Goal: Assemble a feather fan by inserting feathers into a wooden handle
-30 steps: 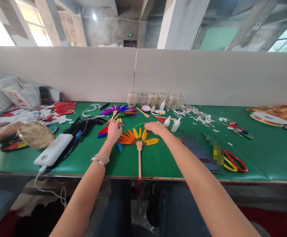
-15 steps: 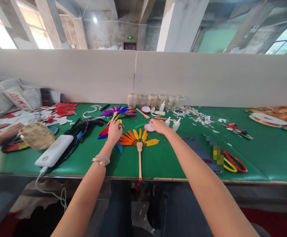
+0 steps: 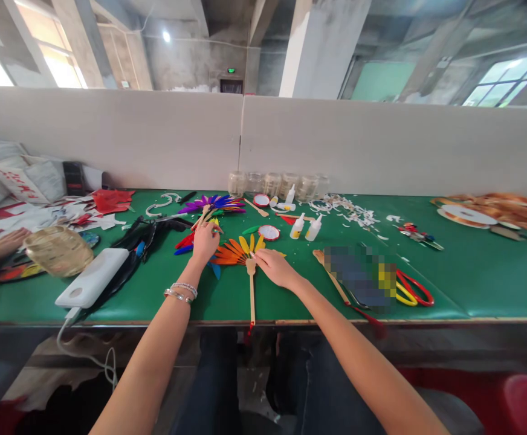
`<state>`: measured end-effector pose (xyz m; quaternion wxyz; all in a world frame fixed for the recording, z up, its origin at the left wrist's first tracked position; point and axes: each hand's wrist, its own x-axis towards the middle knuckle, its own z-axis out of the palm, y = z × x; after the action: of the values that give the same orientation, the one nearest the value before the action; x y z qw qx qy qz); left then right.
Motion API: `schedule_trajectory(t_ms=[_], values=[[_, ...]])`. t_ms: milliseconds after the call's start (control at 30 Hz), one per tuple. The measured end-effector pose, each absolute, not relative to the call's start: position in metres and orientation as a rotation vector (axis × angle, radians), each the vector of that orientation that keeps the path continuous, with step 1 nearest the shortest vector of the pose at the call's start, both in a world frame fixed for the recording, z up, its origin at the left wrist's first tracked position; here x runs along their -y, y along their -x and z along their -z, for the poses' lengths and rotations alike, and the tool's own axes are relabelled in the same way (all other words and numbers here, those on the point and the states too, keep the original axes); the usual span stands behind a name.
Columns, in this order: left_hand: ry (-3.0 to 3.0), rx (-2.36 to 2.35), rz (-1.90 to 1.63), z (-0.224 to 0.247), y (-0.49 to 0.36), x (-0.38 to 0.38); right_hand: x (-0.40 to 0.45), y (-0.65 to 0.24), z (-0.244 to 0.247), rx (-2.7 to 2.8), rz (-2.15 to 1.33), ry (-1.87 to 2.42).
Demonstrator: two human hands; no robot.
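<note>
A feather fan [image 3: 251,267] lies in front of me, its orange and yellow feathers spread above a pale wooden handle with a red tassel. Closed in a pinch, my right hand [image 3: 274,267] presses at the base of its yellow feathers; what the fingertips hold is hidden. My left hand [image 3: 206,243] hovers over a pile of red and blue feathers [image 3: 185,241], its fingers apart. Beyond it lies a purple and blue feather fan [image 3: 218,204]. A round dish with a red rim [image 3: 269,232] sits behind the orange fan, beside a green feather [image 3: 251,229].
Two white glue bottles [image 3: 313,228] stand right of the dish. Glass jars [image 3: 272,184] line the partition. Scissors [image 3: 415,289] and a dark phone-like object [image 3: 356,275] are at right. A power bank [image 3: 92,278] and woven basket [image 3: 58,251] lie left, near another person's hand [image 3: 7,246].
My right hand has come from the red-rimmed dish down toward me to the orange fan's feather base. My left hand stays over the feather pile. The view has shifted slightly right.
</note>
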<state>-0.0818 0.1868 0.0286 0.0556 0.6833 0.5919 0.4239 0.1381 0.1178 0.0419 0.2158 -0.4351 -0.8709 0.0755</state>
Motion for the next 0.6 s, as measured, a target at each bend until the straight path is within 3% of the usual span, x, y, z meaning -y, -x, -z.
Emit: schedule_trajectory(t_ms=[600], values=[[-2.052, -1.797, -1.275, -0.0284, 0.0834, -0.1878, -0.1179, -0.1317, -0.0335, 2.449, -0.070, 1.389]])
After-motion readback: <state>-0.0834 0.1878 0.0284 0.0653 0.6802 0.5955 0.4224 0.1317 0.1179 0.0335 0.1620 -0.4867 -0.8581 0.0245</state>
